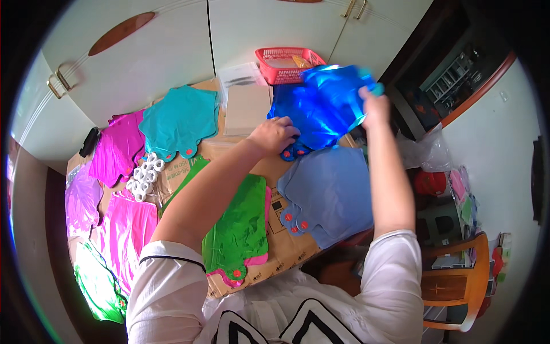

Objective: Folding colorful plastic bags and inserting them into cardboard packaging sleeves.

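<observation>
My right hand [375, 108], smeared by motion, pinches the right edge of a shiny blue foil sheet [335, 94] and holds it raised. My left hand [276, 136] has its fingers curled down on the left edge of the blue foil beneath, by lobes with red dots. Between the hands the foil is creased and catches the light. A pale blue-grey stack of scalloped sheets [329, 189] lies just nearer than the blue foil. Green foil sheets [238, 223] lie below my left forearm, over a pink layer.
Cardboard [286, 246] covers the table. Teal [180, 120], magenta [119, 146] and pink foil sheets [129, 221] lie to the left, near white rolls [144, 176]. A red basket [286, 71] and a beige card [247, 112] are at the back. A wooden chair [458, 281] stands right.
</observation>
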A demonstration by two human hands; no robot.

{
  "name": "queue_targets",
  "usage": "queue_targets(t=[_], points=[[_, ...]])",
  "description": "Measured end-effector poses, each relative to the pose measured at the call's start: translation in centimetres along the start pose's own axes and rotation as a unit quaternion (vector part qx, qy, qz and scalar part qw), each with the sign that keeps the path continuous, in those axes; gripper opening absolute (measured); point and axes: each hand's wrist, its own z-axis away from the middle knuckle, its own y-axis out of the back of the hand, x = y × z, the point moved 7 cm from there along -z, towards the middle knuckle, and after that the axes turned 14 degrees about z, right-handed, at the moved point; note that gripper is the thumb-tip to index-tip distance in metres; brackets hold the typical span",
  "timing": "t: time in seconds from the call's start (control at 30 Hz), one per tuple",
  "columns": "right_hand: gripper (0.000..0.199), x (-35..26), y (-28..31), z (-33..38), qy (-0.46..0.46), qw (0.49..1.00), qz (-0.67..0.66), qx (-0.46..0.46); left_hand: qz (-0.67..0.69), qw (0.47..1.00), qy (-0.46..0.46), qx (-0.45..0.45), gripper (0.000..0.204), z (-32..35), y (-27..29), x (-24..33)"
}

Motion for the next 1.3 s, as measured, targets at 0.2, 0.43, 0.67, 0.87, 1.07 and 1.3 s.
queue_targets(t=[0.2, 0.43, 0.67, 0.87, 1.07, 1.3], points=[[0.027, -15.2, 10.2, 6.6, 0.311, 0.909, 0.262, 0.091, -0.056, 0.998, 0.000, 0.008, 0.027, 0.8, 1.4, 0.3], [0.021, -6.6, 7.2, 26.1, 0.404, 0.807, 0.388, -0.186, 0.088, 0.954, -0.232, -0.168, 0.030, 6.7, 2.1, 14.8], [0.013, -1.3, 4.8, 29.2, 0.272, 0.890, 0.295, -0.215, 0.039, 0.932, -0.304, -0.193, 0.030, 10.7, -1.2, 16.8], [0.013, -0.9, 5.1, 29.6, 0.281, 0.895, 0.283, -0.201, 0.138, 0.942, -0.220, -0.214, 0.020, 9.2, -1.5, 16.1], [0.014, -1.4, 4.4, 30.2, 0.325, 0.866, 0.306, -0.225, 0.321, 0.908, -0.020, -0.269, 0.011, 6.9, -2.4, 14.1], [0.019, -1.0, 4.7, 30.0, 0.185, 0.916, 0.239, -0.264, 0.325, 0.896, 0.094, -0.288, 0.014, 6.9, -2.6, 14.2]])
